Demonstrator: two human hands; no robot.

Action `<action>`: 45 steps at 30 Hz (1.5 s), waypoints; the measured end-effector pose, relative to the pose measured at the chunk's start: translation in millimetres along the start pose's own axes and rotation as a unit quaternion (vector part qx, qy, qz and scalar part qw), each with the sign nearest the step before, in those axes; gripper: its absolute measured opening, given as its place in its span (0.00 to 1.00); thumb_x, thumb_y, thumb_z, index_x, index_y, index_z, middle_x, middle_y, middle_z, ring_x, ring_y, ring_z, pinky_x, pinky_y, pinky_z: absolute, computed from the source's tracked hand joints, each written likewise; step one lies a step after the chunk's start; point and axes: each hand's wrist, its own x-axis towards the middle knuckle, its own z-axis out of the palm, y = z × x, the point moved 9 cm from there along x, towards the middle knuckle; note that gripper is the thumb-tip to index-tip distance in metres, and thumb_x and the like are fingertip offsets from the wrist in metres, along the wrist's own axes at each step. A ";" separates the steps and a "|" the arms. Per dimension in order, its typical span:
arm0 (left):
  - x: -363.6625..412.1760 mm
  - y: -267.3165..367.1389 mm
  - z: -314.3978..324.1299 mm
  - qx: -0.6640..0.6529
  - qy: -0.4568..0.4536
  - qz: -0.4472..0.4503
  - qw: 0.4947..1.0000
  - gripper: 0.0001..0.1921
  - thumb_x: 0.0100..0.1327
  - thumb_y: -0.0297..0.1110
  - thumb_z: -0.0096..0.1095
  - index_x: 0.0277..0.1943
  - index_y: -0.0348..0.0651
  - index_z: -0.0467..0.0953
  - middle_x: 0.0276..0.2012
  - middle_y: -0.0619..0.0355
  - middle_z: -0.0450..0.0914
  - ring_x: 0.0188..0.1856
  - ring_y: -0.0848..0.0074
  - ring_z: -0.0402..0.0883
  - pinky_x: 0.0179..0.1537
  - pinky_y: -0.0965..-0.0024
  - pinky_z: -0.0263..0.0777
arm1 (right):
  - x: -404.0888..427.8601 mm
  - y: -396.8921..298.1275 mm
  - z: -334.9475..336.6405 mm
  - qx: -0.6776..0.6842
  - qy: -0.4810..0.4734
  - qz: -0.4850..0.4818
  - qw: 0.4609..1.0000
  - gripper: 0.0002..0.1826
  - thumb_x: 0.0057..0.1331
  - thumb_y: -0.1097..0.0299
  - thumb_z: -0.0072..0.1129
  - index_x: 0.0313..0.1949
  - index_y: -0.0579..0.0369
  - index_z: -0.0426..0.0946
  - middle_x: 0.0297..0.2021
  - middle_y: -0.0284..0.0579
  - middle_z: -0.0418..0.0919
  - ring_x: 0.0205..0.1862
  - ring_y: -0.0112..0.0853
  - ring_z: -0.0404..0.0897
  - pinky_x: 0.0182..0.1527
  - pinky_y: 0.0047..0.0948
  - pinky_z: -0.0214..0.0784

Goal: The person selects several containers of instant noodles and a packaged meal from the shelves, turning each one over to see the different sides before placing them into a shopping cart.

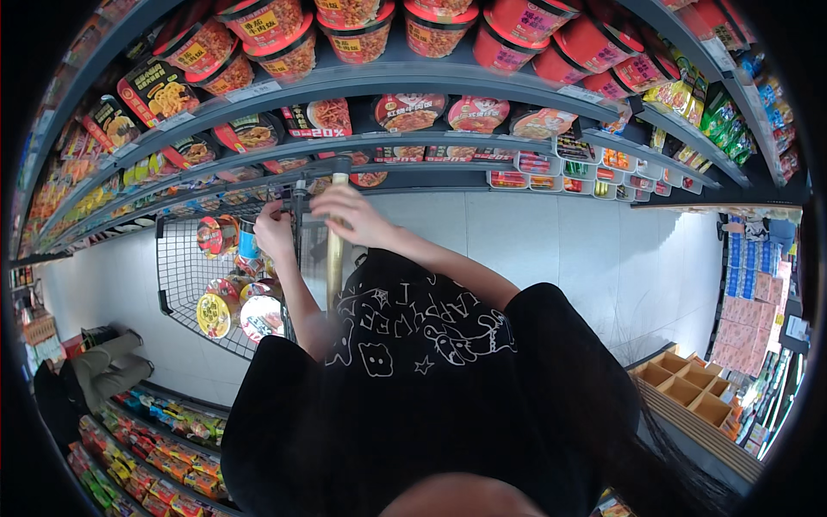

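My left hand point(274, 232) has its fingers curled, at the near end of a wire shopping cart point(184, 258). What lies between those fingers is hidden. Slightly blurred, my right hand point(349, 212) is over the cart's gold-coloured handle bar point(334, 265), its fingers apart and no object seen in it. Inside the cart, a blue container point(248, 242) is just left of my left hand. A red instant-food cup point(216, 236) is beside it. Closer to my body, the cart holds a yellow-lidded noodle cup point(216, 315) and a white-lidded cup point(261, 316).
Shelves ahead carry stacked red food tubs point(358, 42), sealed bowls point(410, 113) and white bins point(543, 165) of small packets. Snack shelves point(165, 459) stand behind at the left, near a person's legs point(116, 368). A wooden divided display point(678, 381) is at the right.
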 end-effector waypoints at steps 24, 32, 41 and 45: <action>12.7 -43.0 48.0 -0.108 -0.138 -0.021 0.984 0.18 0.42 0.31 0.59 0.41 0.46 0.75 0.34 0.54 0.78 0.38 0.65 0.77 0.40 0.67 0.69 | 33.8 227.1 -161.9 -0.502 -0.034 0.292 0.813 0.24 0.48 0.52 0.58 0.42 0.52 0.71 0.44 0.49 0.69 0.48 0.43 0.67 0.49 0.39 0.58; 24.2 -50.5 43.3 -0.089 -0.164 -0.017 0.982 0.19 0.42 0.26 0.61 0.42 0.36 0.73 0.35 0.50 0.78 0.38 0.69 0.77 0.40 0.72 0.68 | 45.2 208.6 -151.5 -0.508 -0.134 0.241 0.816 0.27 0.45 0.50 0.61 0.44 0.47 0.70 0.42 0.44 0.72 0.46 0.39 0.69 0.48 0.35 0.59; 31.3 -57.2 56.1 -0.091 -0.217 0.001 0.972 0.18 0.49 0.36 0.58 0.44 0.40 0.73 0.34 0.48 0.77 0.40 0.63 0.76 0.42 0.68 0.67 | 44.6 191.8 -150.2 -0.437 -0.230 0.231 0.838 0.23 0.38 0.56 0.65 0.27 0.55 0.64 0.26 0.45 0.70 0.34 0.40 0.71 0.36 0.38 0.61; 27.9 -72.3 60.4 -0.087 -0.231 -0.025 0.969 0.20 0.51 0.42 0.54 0.44 0.39 0.72 0.36 0.46 0.77 0.42 0.61 0.75 0.44 0.67 0.65 | 43.6 185.4 -123.9 -0.415 -0.271 0.236 0.836 0.22 0.37 0.58 0.65 0.27 0.55 0.65 0.26 0.47 0.70 0.34 0.41 0.70 0.36 0.37 0.61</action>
